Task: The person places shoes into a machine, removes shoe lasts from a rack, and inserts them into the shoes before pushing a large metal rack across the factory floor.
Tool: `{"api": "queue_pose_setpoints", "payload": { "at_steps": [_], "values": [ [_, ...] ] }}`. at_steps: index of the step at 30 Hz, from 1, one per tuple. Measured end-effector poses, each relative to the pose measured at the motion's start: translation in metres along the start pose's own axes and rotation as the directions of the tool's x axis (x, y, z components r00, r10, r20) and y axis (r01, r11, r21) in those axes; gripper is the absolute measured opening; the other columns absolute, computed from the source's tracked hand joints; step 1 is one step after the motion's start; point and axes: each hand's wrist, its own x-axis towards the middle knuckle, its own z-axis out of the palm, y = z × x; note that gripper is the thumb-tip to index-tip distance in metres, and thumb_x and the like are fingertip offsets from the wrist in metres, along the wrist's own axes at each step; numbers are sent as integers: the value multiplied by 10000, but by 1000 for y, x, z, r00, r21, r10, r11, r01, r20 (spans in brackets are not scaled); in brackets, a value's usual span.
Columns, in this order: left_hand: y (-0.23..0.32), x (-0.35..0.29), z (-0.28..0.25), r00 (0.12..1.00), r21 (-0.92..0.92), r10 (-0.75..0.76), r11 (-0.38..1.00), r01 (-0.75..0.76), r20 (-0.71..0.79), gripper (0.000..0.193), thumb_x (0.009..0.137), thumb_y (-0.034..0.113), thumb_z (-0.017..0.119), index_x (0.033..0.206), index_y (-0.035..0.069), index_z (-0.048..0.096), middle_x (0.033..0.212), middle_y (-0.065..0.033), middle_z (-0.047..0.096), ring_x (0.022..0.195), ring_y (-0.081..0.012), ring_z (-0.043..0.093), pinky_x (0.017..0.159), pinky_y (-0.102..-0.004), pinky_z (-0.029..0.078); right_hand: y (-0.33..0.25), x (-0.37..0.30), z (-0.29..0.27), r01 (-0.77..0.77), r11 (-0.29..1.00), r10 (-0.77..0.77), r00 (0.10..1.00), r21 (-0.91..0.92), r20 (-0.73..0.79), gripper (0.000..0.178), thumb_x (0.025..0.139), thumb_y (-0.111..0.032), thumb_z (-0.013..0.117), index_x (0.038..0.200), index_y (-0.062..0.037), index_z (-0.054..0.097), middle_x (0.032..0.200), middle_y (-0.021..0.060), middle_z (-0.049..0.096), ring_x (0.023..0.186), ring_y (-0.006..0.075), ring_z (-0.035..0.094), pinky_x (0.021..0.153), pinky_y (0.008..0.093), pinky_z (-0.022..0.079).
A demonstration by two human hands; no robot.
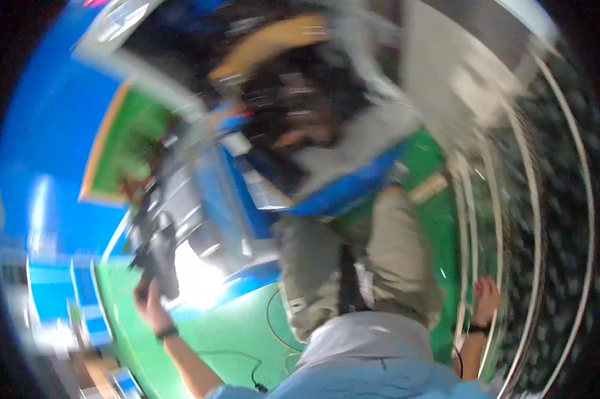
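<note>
Motion blur smears most of the picture. My left hand (pixel 151 307), with a dark band at the wrist, is at the lower left. It is right beside a dark grey object (pixel 161 259) whose kind I cannot make out. Whether the fingers grip it or only come near it is unclear. My right hand (pixel 486 302), also with a dark wristband, is low at the right. Its fingers look bent, next to pale curved rails (pixel 496 206). I cannot see whether anything is in them.
A grey and blue bench (pixel 353 189) with blurred dark items stands ahead of my legs. Beside the left hand is a bright glare (pixel 197 276). Thin cables (pixel 237 356) lie on the green floor (pixel 180 339). A green board (pixel 124 149) with an orange edge is at the left.
</note>
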Motion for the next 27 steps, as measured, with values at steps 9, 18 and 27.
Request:
{"api": "queue_pose_setpoints", "payload": {
  "at_steps": [9, 18, 27],
  "values": [
    [-77, 40, -45, 878, 912, 433, 411, 7, -202, 642, 779, 190, 755, 1305, -10, 444, 1316, -244, 482, 1198, -385, 482, 999, -437, 411, -135, -43, 178, 458, 745, -176, 837, -486, 519, 361, 979, -157, 566, 1254, 76, 565, 980, 106, 635, 837, 143, 596, 741, 283, 494],
    [-116, 311, 105, 995, 725, -20, 687, -54, 93, 582, 799, 484, 712, 999, -58, 645, 1057, -238, 667, 995, -380, 638, 852, -438, 497, -139, -58, 239, 670, 437, -145, 711, -601, 688, 355, 1003, -253, 514, 1241, -4, 599, 1095, 133, 662, 966, 265, 633, 828, 395, 510],
    [-229, 395, 102, 994, 901, 99, 427, -83, 45, 694, 803, 509, 692, 1332, 82, 552, 1278, -171, 601, 1120, -329, 602, 956, -492, 466, -190, -102, 244, 610, 486, -81, 744, -625, 663, 290, 907, -131, 560, 1182, -48, 598, 1009, 205, 662, 948, 375, 637, 822, 452, 505]
  ]
}}
